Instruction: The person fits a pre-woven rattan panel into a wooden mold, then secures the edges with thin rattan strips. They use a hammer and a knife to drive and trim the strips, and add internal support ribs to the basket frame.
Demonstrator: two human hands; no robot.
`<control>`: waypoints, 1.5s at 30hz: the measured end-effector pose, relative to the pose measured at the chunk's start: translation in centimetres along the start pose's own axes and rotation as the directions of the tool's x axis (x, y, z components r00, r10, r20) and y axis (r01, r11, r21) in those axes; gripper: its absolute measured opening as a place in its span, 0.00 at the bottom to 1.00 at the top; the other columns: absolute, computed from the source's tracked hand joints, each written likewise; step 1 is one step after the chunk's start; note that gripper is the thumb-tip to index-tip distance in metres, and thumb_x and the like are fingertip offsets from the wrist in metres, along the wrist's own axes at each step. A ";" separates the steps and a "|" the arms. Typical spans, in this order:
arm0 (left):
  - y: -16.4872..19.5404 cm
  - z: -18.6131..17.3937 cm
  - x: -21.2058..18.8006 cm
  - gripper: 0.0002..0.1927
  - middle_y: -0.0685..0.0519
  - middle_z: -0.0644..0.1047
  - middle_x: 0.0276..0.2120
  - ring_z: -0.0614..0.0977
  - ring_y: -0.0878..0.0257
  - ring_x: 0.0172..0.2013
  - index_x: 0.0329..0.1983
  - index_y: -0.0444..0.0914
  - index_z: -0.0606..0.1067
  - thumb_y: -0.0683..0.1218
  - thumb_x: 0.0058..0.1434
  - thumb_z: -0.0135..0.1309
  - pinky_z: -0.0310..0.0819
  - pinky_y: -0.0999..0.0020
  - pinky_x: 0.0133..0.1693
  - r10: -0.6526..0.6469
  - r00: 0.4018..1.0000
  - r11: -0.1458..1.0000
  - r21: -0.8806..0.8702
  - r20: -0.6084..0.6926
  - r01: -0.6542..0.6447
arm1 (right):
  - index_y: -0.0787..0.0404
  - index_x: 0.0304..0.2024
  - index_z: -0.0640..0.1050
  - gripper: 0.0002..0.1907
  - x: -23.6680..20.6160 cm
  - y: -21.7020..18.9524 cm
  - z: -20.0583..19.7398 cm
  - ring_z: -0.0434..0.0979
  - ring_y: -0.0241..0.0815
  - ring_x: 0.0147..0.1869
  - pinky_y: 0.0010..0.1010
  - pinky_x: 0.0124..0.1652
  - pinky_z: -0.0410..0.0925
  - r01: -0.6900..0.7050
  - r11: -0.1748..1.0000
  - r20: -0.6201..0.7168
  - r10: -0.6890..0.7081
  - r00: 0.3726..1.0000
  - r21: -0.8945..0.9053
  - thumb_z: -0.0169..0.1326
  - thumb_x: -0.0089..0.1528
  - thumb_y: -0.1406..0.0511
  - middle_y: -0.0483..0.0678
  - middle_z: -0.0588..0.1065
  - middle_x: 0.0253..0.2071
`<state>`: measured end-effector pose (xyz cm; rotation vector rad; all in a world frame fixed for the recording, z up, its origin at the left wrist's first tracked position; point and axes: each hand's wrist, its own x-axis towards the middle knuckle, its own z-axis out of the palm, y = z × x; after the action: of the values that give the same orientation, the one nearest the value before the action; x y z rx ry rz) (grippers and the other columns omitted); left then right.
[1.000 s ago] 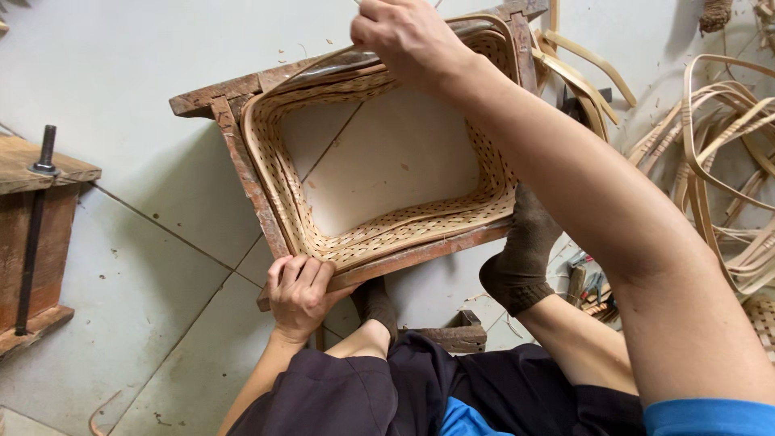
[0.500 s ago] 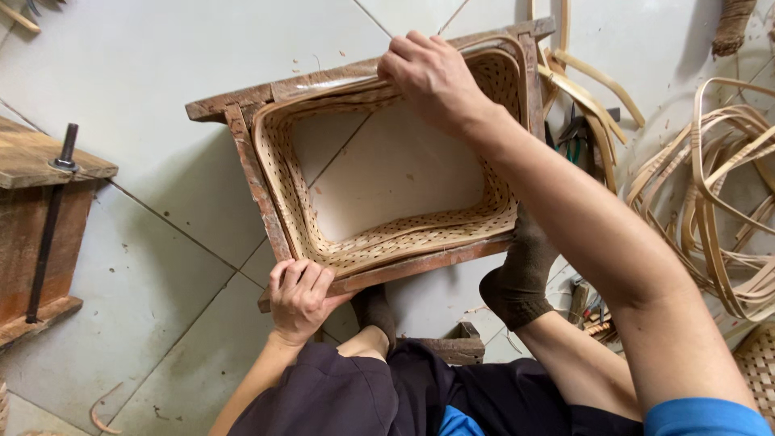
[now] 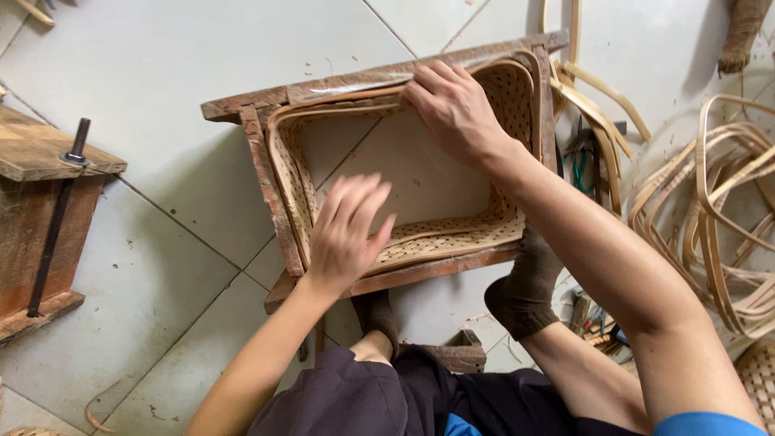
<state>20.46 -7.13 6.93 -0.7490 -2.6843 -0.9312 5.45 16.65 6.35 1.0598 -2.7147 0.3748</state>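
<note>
1. A rectangular woven cane basket (image 3: pixel 452 234), pale tan with an open lattice wall, sits inside a dark, worn wooden frame mould (image 3: pixel 266 182) that lies on the light grey tiled floor (image 3: pixel 161 73), straight in front of the seated person.
2. The right hand (image 3: pixel 456 109) lies on the far rim of the basket, fingers bent over a pale cane strip (image 3: pixel 347 101) that runs along the top edge; its grip is pressed down on the strip and the frame beneath it.
3. The left hand (image 3: pixel 349 230) is above the near rim of the basket with fingers spread apart, blurred; its grip holds nothing, and whether it touches the weave cannot be told.
4. A foot in a dark brown sock (image 3: pixel 525 291) rests against the near side of the frame.
5. Loops of bent pale cane (image 3: pixel 726 210) lie in a pile on the floor to the right.
6. A brown wooden block with a black metal bolt (image 3: pixel 60 161) stands on the left.
</note>
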 end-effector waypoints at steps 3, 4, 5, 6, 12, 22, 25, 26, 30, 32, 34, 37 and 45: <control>-1.8 2.7 6.2 0.27 0.44 0.73 0.63 0.73 0.50 0.65 0.66 0.36 0.67 0.36 0.64 0.55 0.65 0.53 0.70 -0.008 0.985 0.998 -0.060 -0.170 -0.002 | 0.62 0.41 0.78 0.03 0.0 0.4 0.0 0.75 0.44 0.47 0.36 0.49 0.72 0.014 1.000 -0.002 -0.014 1.000 0.022 0.54 0.67 0.69 0.48 0.75 0.42; -2.6 3.3 7.8 0.27 0.45 0.74 0.62 0.76 0.49 0.64 0.67 0.36 0.66 0.31 0.64 0.51 0.72 0.55 0.69 -0.019 0.975 0.998 -0.055 -0.220 0.007 | 0.62 0.40 0.78 0.03 0.2 0.8 0.1 0.76 0.44 0.49 0.36 0.51 0.72 0.038 0.999 -0.022 -0.037 0.999 0.008 0.53 0.68 0.69 0.48 0.76 0.44; -3.5 3.6 9.0 0.25 0.44 0.76 0.56 0.78 0.51 0.56 0.67 0.38 0.68 0.31 0.67 0.50 0.77 0.58 0.59 -0.137 0.987 0.989 -0.059 -0.078 0.133 | 0.62 0.40 0.77 0.03 0.3 1.1 0.2 0.76 0.43 0.52 0.36 0.52 0.73 0.055 0.998 -0.038 -0.055 0.998 -0.002 0.53 0.68 0.70 0.48 0.76 0.46; -4.5 3.7 10.0 0.24 0.44 0.78 0.51 0.81 0.53 0.47 0.68 0.41 0.69 0.31 0.71 0.48 0.81 0.62 0.49 -0.251 0.965 0.966 -0.043 0.073 0.255 | 0.63 0.40 0.78 0.03 0.4 1.4 0.3 0.76 0.44 0.49 0.37 0.50 0.73 0.031 0.999 0.014 -0.032 0.999 0.038 0.53 0.68 0.70 0.48 0.76 0.44; -7.7 3.8 12.5 0.15 0.50 0.84 0.37 0.86 0.58 0.35 0.52 0.39 0.74 0.33 0.65 0.57 0.84 0.67 0.33 -0.198 0.972 0.973 -0.098 0.127 0.211 | 0.65 0.40 0.80 0.02 1.0 2.3 0.1 0.75 0.45 0.43 0.37 0.45 0.73 -0.011 0.994 0.165 -0.007 0.986 0.110 0.56 0.66 0.73 0.49 0.77 0.40; -8.7 3.7 12.7 0.11 0.55 0.85 0.38 0.87 0.63 0.39 0.47 0.42 0.75 0.37 0.64 0.59 0.83 0.63 0.42 -0.198 0.966 0.971 -0.099 0.167 0.216 | 0.64 0.38 0.80 0.05 1.5 2.5 -0.2 0.76 0.47 0.46 0.38 0.43 0.73 -0.008 0.989 0.143 -0.014 0.990 0.150 0.56 0.61 0.75 0.50 0.78 0.40; -8.1 4.9 12.6 0.11 0.51 0.83 0.40 0.84 0.60 0.38 0.47 0.41 0.79 0.36 0.63 0.60 0.83 0.62 0.40 -0.073 0.990 0.986 0.156 0.125 0.053 | 0.66 0.41 0.78 0.04 1.1 1.7 0.4 0.76 0.46 0.45 0.36 0.41 0.73 -0.069 0.993 0.111 0.059 0.992 0.093 0.54 0.65 0.75 0.52 0.77 0.41; -7.8 5.6 12.5 0.11 0.49 0.82 0.42 0.83 0.60 0.39 0.49 0.39 0.79 0.35 0.64 0.58 0.82 0.65 0.41 -0.074 0.993 0.979 0.196 0.087 0.056 | 0.67 0.43 0.77 0.04 1.1 1.3 0.6 0.77 0.45 0.44 0.34 0.40 0.74 -0.094 0.993 0.095 0.088 0.992 0.064 0.53 0.67 0.76 0.52 0.77 0.42; -6.5 7.9 11.9 0.10 0.51 0.81 0.43 0.81 0.63 0.41 0.50 0.38 0.80 0.38 0.66 0.57 0.80 0.66 0.47 -0.072 0.997 0.909 0.408 -0.035 0.080 | 0.67 0.51 0.70 0.13 0.2 -0.3 0.9 0.78 0.49 0.50 0.35 0.45 0.76 -0.163 0.986 0.042 0.161 0.986 0.041 0.50 0.63 0.78 0.55 0.76 0.44; -6.2 8.5 12.0 0.07 0.53 0.81 0.40 0.81 0.64 0.41 0.48 0.40 0.81 0.41 0.67 0.58 0.78 0.65 0.48 -0.059 0.996 0.895 0.438 -0.073 0.085 | 0.66 0.52 0.67 0.14 -0.3 -0.5 0.3 0.78 0.52 0.51 0.37 0.46 0.75 -0.203 0.975 0.085 0.195 0.977 0.095 0.49 0.65 0.77 0.55 0.76 0.44; -6.2 8.8 12.6 0.05 0.53 0.81 0.40 0.80 0.63 0.41 0.48 0.41 0.81 0.43 0.71 0.58 0.76 0.66 0.45 -0.056 0.993 0.922 0.377 -0.106 0.093 | 0.67 0.52 0.67 0.11 -0.3 0.1 -1.0 0.78 0.51 0.51 0.36 0.47 0.75 -0.193 0.970 0.145 0.172 0.974 0.148 0.50 0.68 0.75 0.56 0.76 0.45; -6.0 8.8 13.7 0.04 0.52 0.79 0.32 0.78 0.61 0.33 0.40 0.44 0.83 0.46 0.68 0.59 0.73 0.65 0.36 -0.021 0.999 0.936 0.351 -0.037 0.033 | 0.67 0.54 0.71 0.19 -2.5 2.1 -5.4 0.79 0.53 0.46 0.40 0.42 0.73 -0.292 0.935 0.235 0.243 0.941 0.201 0.57 0.62 0.69 0.59 0.77 0.47; -5.2 8.8 14.1 0.04 0.52 0.79 0.32 0.78 0.63 0.34 0.36 0.42 0.82 0.41 0.65 0.59 0.76 0.66 0.39 0.025 0.998 0.950 0.313 -0.053 -0.008 | 0.66 0.46 0.70 0.18 -8.4 4.1 -10.4 0.78 0.47 0.42 0.39 0.48 0.75 -0.867 0.475 0.677 0.689 0.260 -0.150 0.57 0.64 0.58 0.54 0.75 0.39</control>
<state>5.55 0.49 2.17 -0.6622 -2.6784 -0.4930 9.73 28.11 13.22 -0.4858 -3.7862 0.5797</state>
